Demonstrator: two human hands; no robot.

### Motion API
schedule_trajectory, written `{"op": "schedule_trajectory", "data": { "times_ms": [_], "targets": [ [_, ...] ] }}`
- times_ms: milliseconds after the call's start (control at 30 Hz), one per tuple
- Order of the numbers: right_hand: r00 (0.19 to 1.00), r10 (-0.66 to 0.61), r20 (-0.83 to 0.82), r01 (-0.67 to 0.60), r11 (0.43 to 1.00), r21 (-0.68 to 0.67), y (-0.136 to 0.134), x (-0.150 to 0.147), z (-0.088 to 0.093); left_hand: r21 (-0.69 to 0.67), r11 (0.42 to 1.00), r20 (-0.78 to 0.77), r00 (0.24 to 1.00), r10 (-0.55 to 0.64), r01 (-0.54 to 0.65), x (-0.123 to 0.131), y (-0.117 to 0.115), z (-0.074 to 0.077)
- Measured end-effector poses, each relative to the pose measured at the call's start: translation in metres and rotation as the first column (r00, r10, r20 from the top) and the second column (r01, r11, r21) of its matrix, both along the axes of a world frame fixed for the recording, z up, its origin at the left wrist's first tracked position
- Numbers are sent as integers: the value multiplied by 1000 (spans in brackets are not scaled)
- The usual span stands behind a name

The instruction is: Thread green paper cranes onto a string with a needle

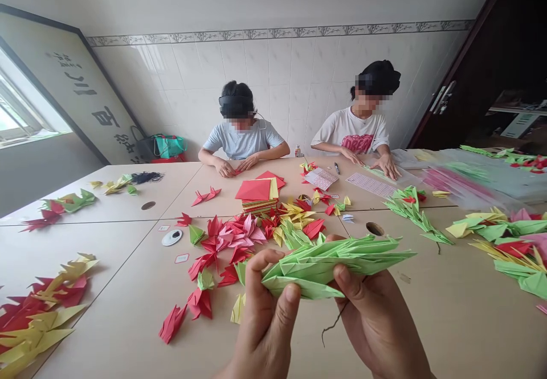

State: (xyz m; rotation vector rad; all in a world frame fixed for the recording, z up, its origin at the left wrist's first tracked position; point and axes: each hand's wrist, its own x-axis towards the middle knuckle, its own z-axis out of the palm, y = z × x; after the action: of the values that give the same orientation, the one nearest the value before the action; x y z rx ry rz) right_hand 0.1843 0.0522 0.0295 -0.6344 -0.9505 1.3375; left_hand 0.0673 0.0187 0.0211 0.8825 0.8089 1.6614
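Observation:
A thick bundle of folded green paper cranes (342, 256) is held up over the table's near edge, pressed between my two hands. My left hand (267, 310) grips its left end, thumb in front and fingers curled behind. My right hand (370, 305) pinches the middle and right part, the thumb on the front and the other fingers mostly hidden behind the paper. A dark string (335, 325) hangs down from the bundle between my hands. Behind it lies a loose heap of red, pink, yellow and green folded cranes (233, 233).
A stack of square red and yellow paper (256, 192) stands mid-table. More crane bundles lie left (47, 305) and right (508, 236). A small white dish (172, 237) sits left of the heap. Two people work across the table; one has hands (237, 166) on red paper, the other a flat hand (387, 165).

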Motion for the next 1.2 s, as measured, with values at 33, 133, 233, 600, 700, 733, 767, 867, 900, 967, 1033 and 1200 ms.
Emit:
{"op": "schedule_trajectory", "data": {
  "times_ms": [33, 133, 233, 600, 700, 733, 767, 867, 900, 967, 1033, 1200],
  "targets": [
    [1000, 4, 27, -4, 1000, 13, 0, 0, -1, 4, 1000, 7, 1000, 9, -9, -1, 1, 0],
    [993, 34, 112, -41, 998, 56, 1, 5, -6, -1, 1000, 2, 1000, -1, 1, -7, 4, -1],
    [975, 86, 203, -108, 989, 101, 2, 11, -12, -24, 999, 1, 1000, -22, 22, -14, 7, 1],
    [861, -407, 305, 278, 879, 386, -6, 8, -6, -125, 904, 260, 893, -367, 408, -20, 14, 3],
    [779, -514, 358, 141, 701, 699, -4, 11, -15, -58, 833, 449, 760, -470, 550, -19, 12, 7],
    [744, -535, 401, 64, 654, 754, -3, 11, -17, -57, 823, 489, 735, -470, 565, -19, 11, 9],
    [700, -552, 454, -11, 626, 780, -2, 10, -19, -75, 818, 526, 719, -454, 570, -20, 10, 11],
    [566, -594, 572, -168, 597, 785, -1, 2, -22, -192, 804, 619, 706, -346, 562, -22, 11, 13],
    [538, -605, 586, -200, 585, 786, -1, -2, -21, -234, 799, 642, 705, -301, 554, -23, 12, 12],
    [509, -629, 588, -237, 555, 798, -2, -8, -20, -300, 785, 683, 697, -220, 541, -24, 16, 8],
    [489, -644, 588, -273, 527, 805, -2, -13, -19, -349, 771, 717, 682, -146, 532, -25, 20, 4],
    [475, -537, 697, -443, 539, 717, 2, -11, -27, -381, 730, 768, 634, -93, 568, -26, 29, 1]
  ]
}}
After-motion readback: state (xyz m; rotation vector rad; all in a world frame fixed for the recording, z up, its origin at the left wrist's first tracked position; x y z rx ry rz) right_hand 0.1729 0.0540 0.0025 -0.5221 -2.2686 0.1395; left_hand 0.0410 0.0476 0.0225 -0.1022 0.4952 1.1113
